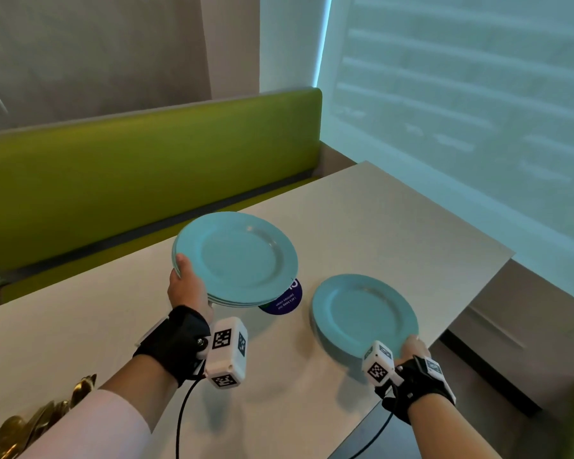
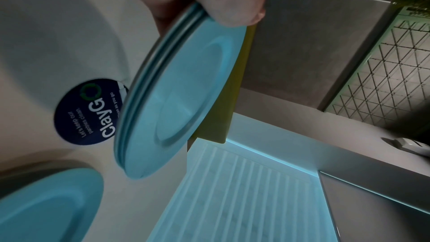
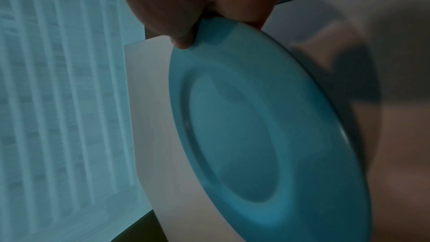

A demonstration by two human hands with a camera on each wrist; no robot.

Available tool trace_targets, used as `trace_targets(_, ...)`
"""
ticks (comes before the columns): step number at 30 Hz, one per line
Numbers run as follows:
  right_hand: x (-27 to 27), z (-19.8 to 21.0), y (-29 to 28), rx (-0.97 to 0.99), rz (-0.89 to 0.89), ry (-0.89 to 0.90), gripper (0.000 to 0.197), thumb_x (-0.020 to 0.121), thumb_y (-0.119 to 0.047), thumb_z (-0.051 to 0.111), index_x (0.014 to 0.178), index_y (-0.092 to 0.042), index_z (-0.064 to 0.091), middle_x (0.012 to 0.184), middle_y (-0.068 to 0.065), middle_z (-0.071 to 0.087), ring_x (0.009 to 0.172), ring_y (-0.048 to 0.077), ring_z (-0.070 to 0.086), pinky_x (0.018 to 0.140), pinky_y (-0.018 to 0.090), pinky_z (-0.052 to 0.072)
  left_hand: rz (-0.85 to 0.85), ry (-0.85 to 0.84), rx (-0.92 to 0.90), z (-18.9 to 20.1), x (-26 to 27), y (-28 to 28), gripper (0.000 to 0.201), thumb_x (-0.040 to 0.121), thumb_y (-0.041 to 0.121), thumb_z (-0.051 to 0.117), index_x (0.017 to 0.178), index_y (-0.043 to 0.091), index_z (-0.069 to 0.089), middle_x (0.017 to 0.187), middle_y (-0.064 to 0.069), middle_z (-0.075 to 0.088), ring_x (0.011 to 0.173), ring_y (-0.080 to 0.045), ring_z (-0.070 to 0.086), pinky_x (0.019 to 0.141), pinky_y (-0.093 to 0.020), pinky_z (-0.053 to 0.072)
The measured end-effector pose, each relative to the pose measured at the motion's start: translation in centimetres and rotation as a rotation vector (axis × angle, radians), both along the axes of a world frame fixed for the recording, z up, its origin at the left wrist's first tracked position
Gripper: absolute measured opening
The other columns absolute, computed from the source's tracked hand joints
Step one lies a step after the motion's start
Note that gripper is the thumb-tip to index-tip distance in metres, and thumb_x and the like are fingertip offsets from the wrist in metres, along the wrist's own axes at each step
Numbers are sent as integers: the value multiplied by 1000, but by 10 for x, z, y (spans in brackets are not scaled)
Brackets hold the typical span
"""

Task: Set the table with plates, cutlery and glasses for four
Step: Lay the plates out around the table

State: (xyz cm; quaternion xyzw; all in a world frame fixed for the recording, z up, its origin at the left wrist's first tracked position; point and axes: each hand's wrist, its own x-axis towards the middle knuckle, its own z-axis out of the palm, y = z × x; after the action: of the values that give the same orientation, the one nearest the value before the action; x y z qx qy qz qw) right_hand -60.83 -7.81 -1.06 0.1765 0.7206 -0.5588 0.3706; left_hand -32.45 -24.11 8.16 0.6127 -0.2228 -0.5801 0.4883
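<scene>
At the near left edge of the table (image 1: 362,207) lies a heap of gold cutlery (image 1: 37,422). Near the right edge, the right hand (image 1: 415,347) pinches the near rim of a single blue plate (image 1: 362,313), thumb on top and fingers beneath; whether the plate is resting on the table or held just above it I cannot tell. Farther left, the left hand (image 1: 188,286) grips a stack (image 1: 236,256) of blue plates by its near-left rim, thumb over the top plate, the stack held above the table. Under its right edge a round dark sticker (image 1: 287,301) lies on the table. Beyond the table runs a green bench (image 1: 130,167).
</scene>
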Motion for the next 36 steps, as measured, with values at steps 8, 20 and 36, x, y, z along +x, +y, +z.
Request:
trace_targets(8,-13,-12,5,127,58,128,41,103,-24,32,132,0,47,114,20,59,92,33,56,72,32,41,-49,-7,-5,4,-6,7,52,98,47,31,141,19,37,136,-10,50,120,-31,52,97,-40,46)
trace_targets(20,-29,-1,4,138,94,173,50,89,-28,59,119,12,54,120,28,61,110,44,58,98,50,46,-64,-17,0,-4,-10,12,52,98,48,30,142,21,36,137,-9,50,119,-31,53,92,-39,47)
trace_targets(36,57,69,-81,-167,801,613,20,90,-30,59,94,-13,67,83,9,66,72,26,62,66,39,54,-284,134,56,-11,-11,30,62,93,61,21,133,21,48,114,-5,62,102,-27,59,85,-36,47)
